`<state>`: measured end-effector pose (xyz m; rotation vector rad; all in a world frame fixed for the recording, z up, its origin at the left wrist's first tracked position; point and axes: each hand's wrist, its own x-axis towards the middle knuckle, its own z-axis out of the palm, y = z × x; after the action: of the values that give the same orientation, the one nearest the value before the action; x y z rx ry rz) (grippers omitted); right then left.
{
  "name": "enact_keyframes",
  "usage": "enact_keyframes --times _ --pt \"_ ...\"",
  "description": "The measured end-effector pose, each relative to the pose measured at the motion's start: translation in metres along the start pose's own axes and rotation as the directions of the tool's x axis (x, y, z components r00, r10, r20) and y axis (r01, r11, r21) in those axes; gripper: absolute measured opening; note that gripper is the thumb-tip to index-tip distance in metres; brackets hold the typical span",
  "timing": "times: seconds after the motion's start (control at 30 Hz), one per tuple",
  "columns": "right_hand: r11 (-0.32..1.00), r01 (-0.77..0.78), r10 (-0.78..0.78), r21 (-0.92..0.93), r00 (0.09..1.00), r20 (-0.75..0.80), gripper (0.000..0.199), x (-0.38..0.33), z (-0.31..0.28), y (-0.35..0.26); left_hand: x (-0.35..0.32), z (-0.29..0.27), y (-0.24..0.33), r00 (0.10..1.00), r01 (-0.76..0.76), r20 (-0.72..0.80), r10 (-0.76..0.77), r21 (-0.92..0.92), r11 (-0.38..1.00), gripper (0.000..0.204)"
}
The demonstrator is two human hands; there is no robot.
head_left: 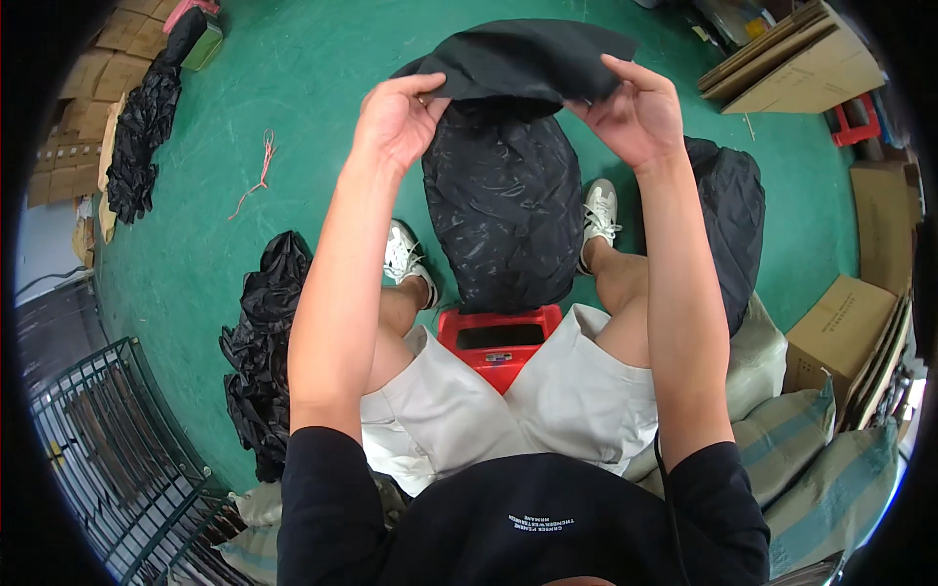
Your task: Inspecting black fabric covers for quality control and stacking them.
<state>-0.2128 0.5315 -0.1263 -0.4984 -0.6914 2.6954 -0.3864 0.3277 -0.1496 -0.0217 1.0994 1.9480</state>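
A black piece of thin, fabric-like sheet (528,57) is stretched in a curve between my two hands, above the floor. My left hand (396,122) pinches its left end between thumb and fingers. At the other end my right hand (640,112) grips the edge, thumb on top and fingers beneath. Directly under the sheet, a bulky, wrinkled black bag (503,210) stands between my feet. Whether the held sheet is joined to that bag is hidden where the two overlap.
I sit with a red plastic stool (493,356) between my thighs. Crumpled black bags (269,342) lie at left, another black bag (728,225) at right. Woven sacks (791,430) and cardboard boxes (840,327) crowd the right, a wire rack (122,459) the lower left. Pink string (264,166) lies on the green floor.
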Motion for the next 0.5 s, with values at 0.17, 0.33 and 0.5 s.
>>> enact_keyframes --times 0.17,0.33,0.5 --pt "0.994 0.093 -0.106 -0.055 0.942 -0.320 0.024 0.036 -0.011 0.008 0.032 0.008 0.002 0.999 -0.035 -0.009 0.035 -0.114 0.993 0.018" --pt "0.944 0.330 -0.331 0.023 0.943 0.035 0.032 0.023 0.052 0.009 0.025 0.023 0.036 0.919 -0.304 0.203 0.337 -0.176 0.936 0.037" --pt "0.953 0.280 -0.292 0.113 0.950 0.109 0.029 0.034 0.018 0.006 0.013 0.035 0.038 0.878 -0.375 0.236 0.415 -0.198 0.906 0.023"
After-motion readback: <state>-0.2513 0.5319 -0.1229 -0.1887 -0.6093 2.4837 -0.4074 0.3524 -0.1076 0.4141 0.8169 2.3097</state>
